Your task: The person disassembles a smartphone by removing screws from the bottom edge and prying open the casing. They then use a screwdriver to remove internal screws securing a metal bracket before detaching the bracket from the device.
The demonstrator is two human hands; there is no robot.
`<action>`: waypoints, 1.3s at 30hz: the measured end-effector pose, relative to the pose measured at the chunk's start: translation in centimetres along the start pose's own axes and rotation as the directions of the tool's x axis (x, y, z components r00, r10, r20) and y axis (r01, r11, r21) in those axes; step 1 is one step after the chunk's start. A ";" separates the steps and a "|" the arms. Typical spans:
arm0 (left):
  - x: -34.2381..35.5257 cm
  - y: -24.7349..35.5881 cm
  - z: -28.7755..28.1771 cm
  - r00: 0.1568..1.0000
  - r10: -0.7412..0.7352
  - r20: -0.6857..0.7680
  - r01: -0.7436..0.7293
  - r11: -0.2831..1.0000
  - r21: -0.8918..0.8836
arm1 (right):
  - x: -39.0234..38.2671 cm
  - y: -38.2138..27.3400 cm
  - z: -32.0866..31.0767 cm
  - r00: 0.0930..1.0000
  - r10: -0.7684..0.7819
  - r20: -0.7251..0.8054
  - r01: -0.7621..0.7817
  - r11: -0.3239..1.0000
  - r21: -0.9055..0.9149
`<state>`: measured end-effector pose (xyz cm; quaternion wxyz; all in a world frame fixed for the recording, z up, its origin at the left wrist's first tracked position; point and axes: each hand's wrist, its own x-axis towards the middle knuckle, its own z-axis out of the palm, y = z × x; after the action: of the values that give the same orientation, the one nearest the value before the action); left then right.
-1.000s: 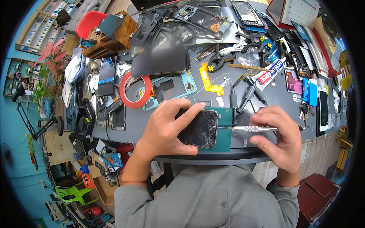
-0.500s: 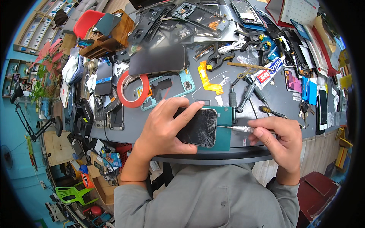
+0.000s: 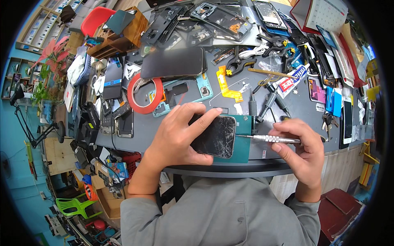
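Observation:
A black smartphone [image 3: 216,137] with a shattered screen lies on a green mat [image 3: 243,153] near the table's front edge. My left hand [image 3: 175,133] is closed around the phone's left part, fingers along its far edge and thumb along its near edge. In my right hand [image 3: 307,153] is a slim silver precision screwdriver [image 3: 264,138], pinched between thumb and fingers. The shaft points left, and its tip meets the phone's right end edge; whether it sits in a screw is too small to tell.
Beyond the phone lie a red tape roll [image 3: 133,96], a teal phone frame [image 3: 201,92], a yellow flex cable [image 3: 225,88] and a large dark phone [image 3: 174,63]. Screwdrivers [image 3: 267,102], a white-red-blue tube [image 3: 291,82] and black clamps [image 3: 238,63] lie right of these. Stripped phone parts [image 3: 221,20] cover the back.
My right-hand fingers have shifted on the screwdriver, showing more of its handle. The tip stays at the phone's end edge. My left hand and the phone hold nearly the same position.

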<state>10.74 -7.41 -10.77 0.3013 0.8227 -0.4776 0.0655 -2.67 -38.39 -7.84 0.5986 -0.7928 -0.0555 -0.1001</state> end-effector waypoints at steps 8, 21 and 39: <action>0.0 -0.1 0.2 1.000 0.007 -0.005 -0.007 1.000 -0.008 | -0.2 -0.2 -1.1 0.992 0.127 0.009 -0.127 0.989 0.078; 0.0 0.3 0.2 1.000 -0.008 0.012 0.008 0.999 0.037 | 2.7 0.7 4.7 0.886 -0.421 0.196 0.464 0.789 -0.402; -0.1 0.4 0.0 1.000 -0.019 0.017 0.018 0.999 0.040 | 4.3 0.0 5.4 0.898 -0.379 0.224 0.440 0.791 -0.425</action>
<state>10.35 -7.48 -10.68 0.2813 0.8335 -0.4711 0.0652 2.03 -33.38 -8.27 0.3499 -0.8864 -0.2385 -0.1873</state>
